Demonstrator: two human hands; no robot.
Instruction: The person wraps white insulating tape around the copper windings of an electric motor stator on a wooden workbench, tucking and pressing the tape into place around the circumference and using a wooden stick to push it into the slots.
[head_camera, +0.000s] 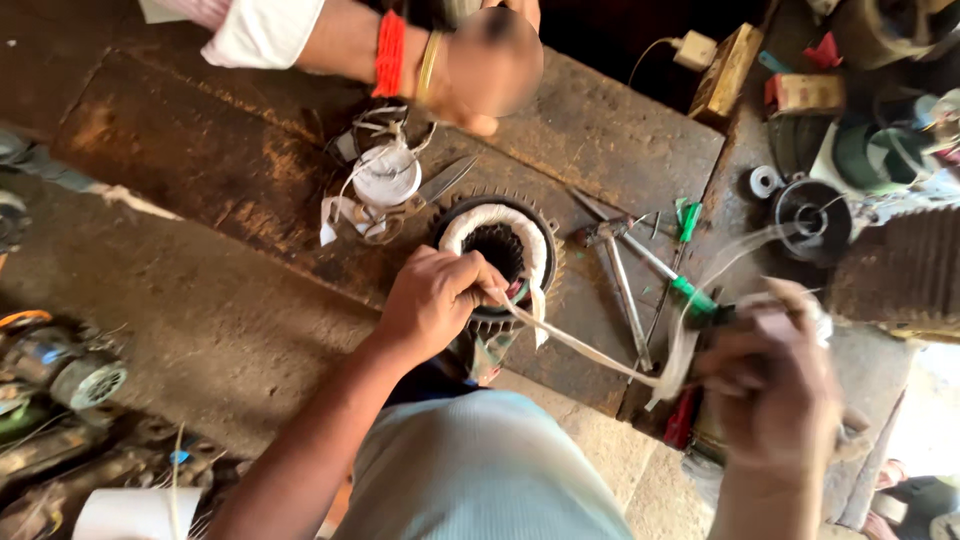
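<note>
Left hand (432, 300) on stator (500, 255) — tape (585, 348) to right hand (770, 385).

Dim, warm daylight; right hand (770, 385) motion-blurred, edges stretched, glare at lower right corner

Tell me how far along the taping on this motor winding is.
Done: white tape covers most of the stator coil's top ring. In hand: left hand pins the tape at the coil, right hand pulls the strip taut. Left: the loose strip isn't wrapped or trimmed; scissors lie nearby.
</note>
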